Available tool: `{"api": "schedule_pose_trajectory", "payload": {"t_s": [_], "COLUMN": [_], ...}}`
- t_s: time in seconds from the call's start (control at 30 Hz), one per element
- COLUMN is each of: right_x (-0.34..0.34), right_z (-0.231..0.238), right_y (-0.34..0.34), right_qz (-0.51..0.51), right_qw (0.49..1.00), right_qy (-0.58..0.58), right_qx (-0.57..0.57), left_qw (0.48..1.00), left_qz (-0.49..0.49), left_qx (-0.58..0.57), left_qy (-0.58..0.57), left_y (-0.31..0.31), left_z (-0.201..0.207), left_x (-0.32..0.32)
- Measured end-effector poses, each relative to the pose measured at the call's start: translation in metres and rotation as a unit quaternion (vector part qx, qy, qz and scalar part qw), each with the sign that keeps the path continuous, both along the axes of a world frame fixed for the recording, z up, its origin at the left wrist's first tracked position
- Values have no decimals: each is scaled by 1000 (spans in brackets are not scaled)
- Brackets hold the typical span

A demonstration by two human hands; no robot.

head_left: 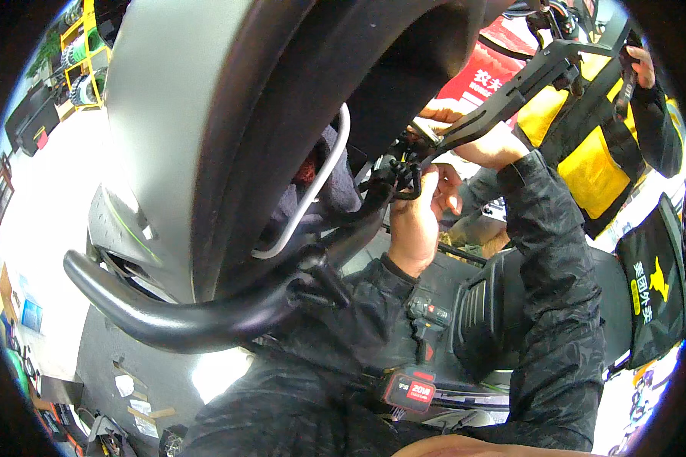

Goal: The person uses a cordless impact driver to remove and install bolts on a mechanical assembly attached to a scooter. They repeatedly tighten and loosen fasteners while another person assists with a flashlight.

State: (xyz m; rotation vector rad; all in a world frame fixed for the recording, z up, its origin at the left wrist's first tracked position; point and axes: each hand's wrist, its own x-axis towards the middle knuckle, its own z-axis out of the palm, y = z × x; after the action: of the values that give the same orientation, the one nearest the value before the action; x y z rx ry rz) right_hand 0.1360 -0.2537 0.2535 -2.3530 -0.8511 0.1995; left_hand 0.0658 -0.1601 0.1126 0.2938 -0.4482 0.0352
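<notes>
My left hand (421,225) is raised just below a black metal fitting (405,171) with small bolts, fingers curled. Whatever lies between those fingers is hidden. Reaching in from the right, my right hand (489,145) has its fingers bent together at the same fitting, partly behind a black slotted metal arm (503,103). A small metal piece (427,134) shows by its fingertips, but I cannot tell whether it is gripped. A thick black curved bar (198,324) runs from the fitting down to the left, beneath a large grey and black scooter body panel (164,129).
A cordless drill (425,327) with a red and black battery (410,390) stands below my hands, by a black seat (480,320). A light grey curved bar (320,186) crosses dark cloth. At right, a person's hand (642,67) is by a black grip, near yellow and black material (598,171).
</notes>
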Motion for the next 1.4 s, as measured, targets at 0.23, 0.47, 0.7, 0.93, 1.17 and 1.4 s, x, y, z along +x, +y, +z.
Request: {"api": "schedule_pose_trajectory", "payload": {"t_s": [0.23,0.47,0.7,0.93,1.17,1.4], "right_x": [11,-27,-24,-14,-20,-7], "right_z": [-24,-33,-34,-53,-57,-51], "right_y": [-3,20,14,23,23,17], "right_qz": [-109,-194,-239,-199,-164,-104], "right_qw": [981,967,969,965,947,970], "right_qy": [74,11,30,-65,11,-10], "right_qx": [142,166,44,156,275,220], "left_qw": [999,999,986,967,995,992], "left_qz": [-3,3,79,163,-42,9], "left_qx": [15,33,141,129,-61,-35], "left_qy": [32,15,27,144,74,124], "left_y": [4,4,7,-9,-1,-3], "left_z": [0,-3,3,7,3,15], "left_x": [3,3,0,-1,-6,-15]}}
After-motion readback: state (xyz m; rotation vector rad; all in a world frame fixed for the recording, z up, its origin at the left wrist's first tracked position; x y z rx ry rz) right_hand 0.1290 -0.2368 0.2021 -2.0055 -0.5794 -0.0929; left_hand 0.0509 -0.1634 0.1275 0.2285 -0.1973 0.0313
